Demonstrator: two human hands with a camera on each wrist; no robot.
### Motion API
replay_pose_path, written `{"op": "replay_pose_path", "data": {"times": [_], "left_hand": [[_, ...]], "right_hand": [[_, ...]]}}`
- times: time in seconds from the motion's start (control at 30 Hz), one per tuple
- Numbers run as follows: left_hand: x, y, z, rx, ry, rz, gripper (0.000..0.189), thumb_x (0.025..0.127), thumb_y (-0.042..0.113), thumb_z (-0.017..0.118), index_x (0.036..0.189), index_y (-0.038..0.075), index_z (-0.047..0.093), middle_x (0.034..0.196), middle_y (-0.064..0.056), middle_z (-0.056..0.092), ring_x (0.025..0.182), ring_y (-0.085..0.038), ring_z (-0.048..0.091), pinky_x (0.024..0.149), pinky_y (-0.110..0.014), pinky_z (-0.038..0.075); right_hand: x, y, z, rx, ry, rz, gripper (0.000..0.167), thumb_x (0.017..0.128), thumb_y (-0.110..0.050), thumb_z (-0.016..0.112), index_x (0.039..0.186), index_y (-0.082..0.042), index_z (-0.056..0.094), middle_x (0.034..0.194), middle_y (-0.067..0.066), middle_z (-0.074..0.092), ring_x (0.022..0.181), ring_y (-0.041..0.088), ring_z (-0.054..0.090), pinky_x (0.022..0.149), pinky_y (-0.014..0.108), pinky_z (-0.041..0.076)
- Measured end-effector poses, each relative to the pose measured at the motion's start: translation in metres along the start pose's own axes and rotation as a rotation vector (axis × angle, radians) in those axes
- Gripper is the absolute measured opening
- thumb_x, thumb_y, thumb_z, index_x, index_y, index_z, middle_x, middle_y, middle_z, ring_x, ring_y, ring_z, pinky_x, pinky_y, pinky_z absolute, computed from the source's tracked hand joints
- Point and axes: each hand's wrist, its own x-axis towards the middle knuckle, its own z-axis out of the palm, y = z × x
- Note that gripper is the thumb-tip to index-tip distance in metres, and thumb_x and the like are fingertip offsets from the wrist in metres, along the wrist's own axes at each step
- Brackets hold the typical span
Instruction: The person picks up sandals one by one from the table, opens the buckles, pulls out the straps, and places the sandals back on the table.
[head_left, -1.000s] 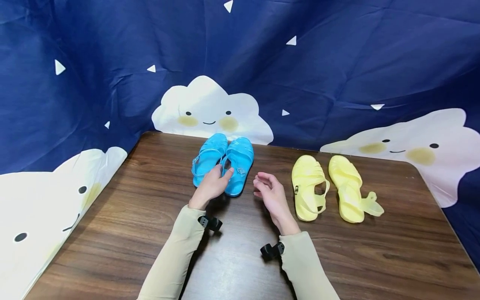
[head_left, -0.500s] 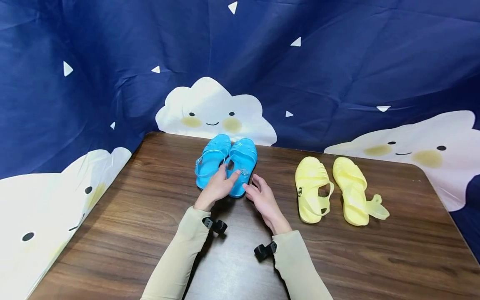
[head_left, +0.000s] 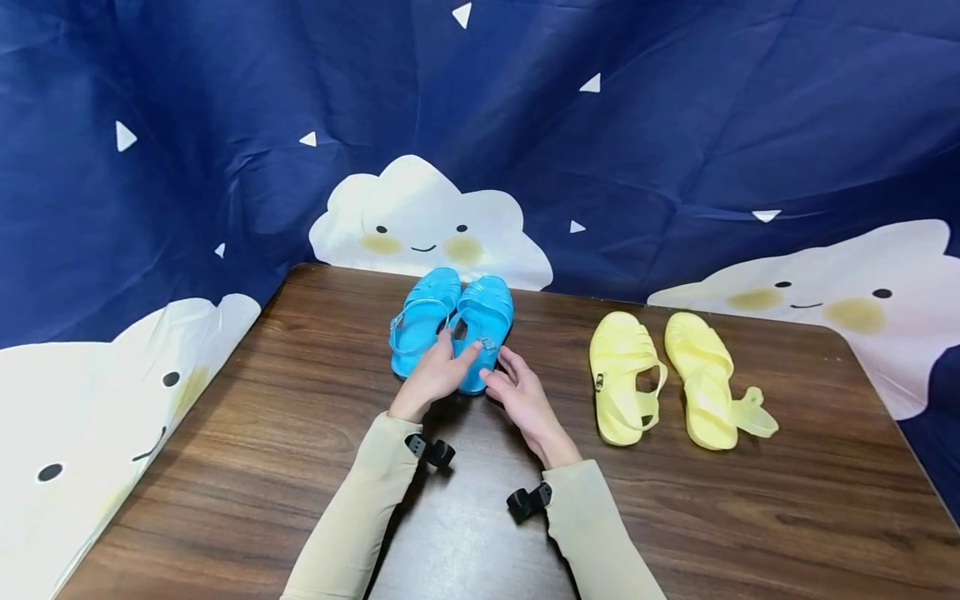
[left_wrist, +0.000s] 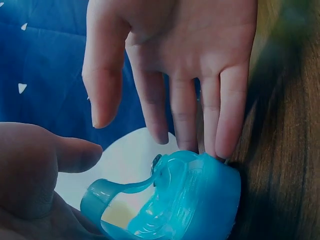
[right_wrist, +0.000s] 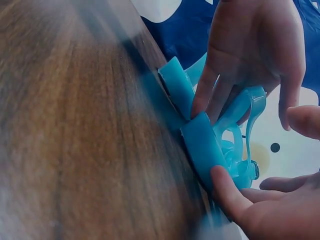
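Observation:
A pair of blue jelly sandals stands side by side at the back of the table: the left sandal (head_left: 420,327) and the right sandal (head_left: 489,310). My left hand (head_left: 433,375) reaches between their heels, its straight fingers along the inner side of the right sandal. In the right wrist view, those left fingers (right_wrist: 220,97) go down into the gap between the two soles. My right hand (head_left: 523,402) is at the outer side of that same sandal, a fingertip (right_wrist: 222,180) against its sole edge. The right fingers (left_wrist: 182,115) look nearly straight in the left wrist view.
To the right lie two yellow jelly sandals, one with its strap looped (head_left: 618,375) and one with its strap spread sideways (head_left: 701,383). A brown wooden table (head_left: 300,417) bears everything. Behind it hangs a dark blue cloth (head_left: 637,167) with white clouds.
My right hand has moved left up to the outer side of the right blue sandal. My left hand stays between the pair. The yellow sandals have not moved.

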Motion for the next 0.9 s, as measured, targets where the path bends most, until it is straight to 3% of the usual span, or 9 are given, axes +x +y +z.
{"op": "replay_pose_path", "data": {"times": [0.3, 0.47, 0.7, 0.9], "left_hand": [[0.000, 0.001, 0.001, 0.039, 0.016, 0.029, 0.080, 0.099, 0.047, 0.047, 0.153, 0.001, 0.010, 0.158, -0.020, 0.022, 0.146, -0.033, 0.024, 0.116, -0.051, 0.029], [0.000, 0.001, 0.001, 0.003, 0.033, 0.044, 0.073, 0.100, 0.040, 0.047, 0.152, 0.000, 0.016, 0.157, -0.019, 0.025, 0.145, -0.032, 0.026, 0.116, -0.050, 0.029], [0.002, 0.000, 0.001, -0.081, 0.067, 0.048, 0.064, 0.099, 0.025, 0.054, 0.149, -0.001, 0.025, 0.137, -0.020, 0.048, 0.126, -0.030, 0.047, 0.106, -0.047, 0.041], [0.002, 0.001, 0.001, -0.104, 0.079, 0.036, 0.059, 0.095, 0.013, 0.056, 0.147, -0.002, 0.031, 0.129, -0.019, 0.053, 0.119, -0.030, 0.052, 0.101, -0.045, 0.046]], "right_hand": [[0.000, 0.000, 0.001, -0.003, 0.016, -0.014, 0.069, 0.096, -0.019, 0.058, 0.152, -0.004, 0.021, 0.158, 0.014, 0.024, 0.138, 0.031, 0.041, 0.107, 0.045, 0.043], [0.000, -0.001, -0.001, -0.033, 0.032, -0.004, 0.068, 0.096, -0.018, 0.059, 0.152, -0.005, 0.022, 0.158, 0.014, 0.026, 0.136, 0.031, 0.043, 0.104, 0.045, 0.045], [-0.002, -0.007, -0.004, -0.024, 0.056, 0.033, 0.071, 0.095, -0.017, 0.060, 0.153, -0.006, 0.020, 0.153, 0.016, 0.032, 0.129, 0.033, 0.051, 0.101, 0.047, 0.048], [-0.004, -0.009, -0.006, -0.003, 0.066, 0.050, 0.072, 0.095, -0.016, 0.060, 0.153, -0.006, 0.019, 0.150, 0.018, 0.033, 0.126, 0.032, 0.052, 0.098, 0.048, 0.050]]}}
